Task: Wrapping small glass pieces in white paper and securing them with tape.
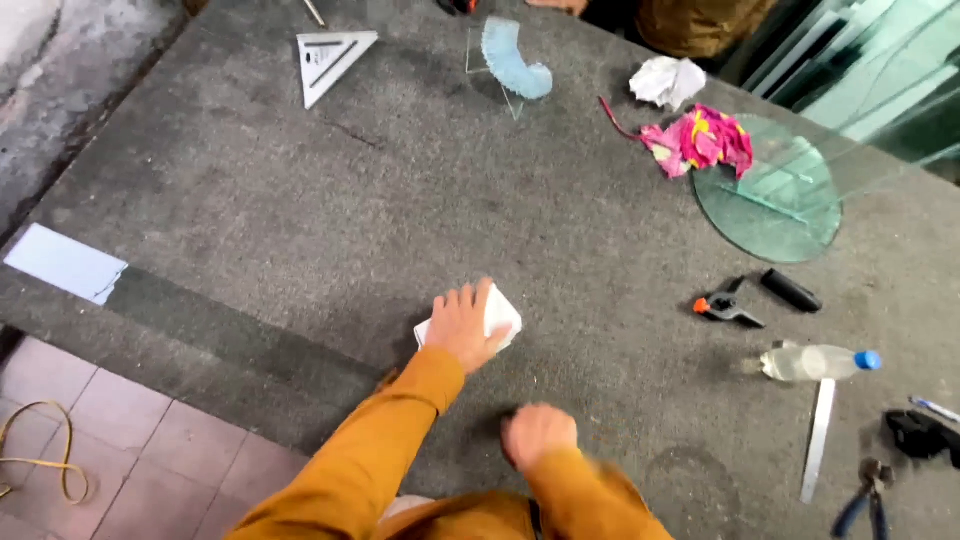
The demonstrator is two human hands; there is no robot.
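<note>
My left hand [463, 325] lies flat, fingers spread, on a small white folded pad [500, 315] on the grey felt-covered table [330, 220]. My right hand [537, 432] is blurred, curled into a loose fist just above the table near its front edge, and nothing shows in it. Both arms wear orange sleeves.
A round glass pane [775, 200] lies at the right, touched by a pink rag [700, 140]; crumpled white paper [668, 80] nearby. A plastic bottle [815, 362], metal strip [818, 440], clamp [725, 307], pliers [862, 500], set square [330, 60], curved glass piece [512, 62]. Another person stands at the far edge.
</note>
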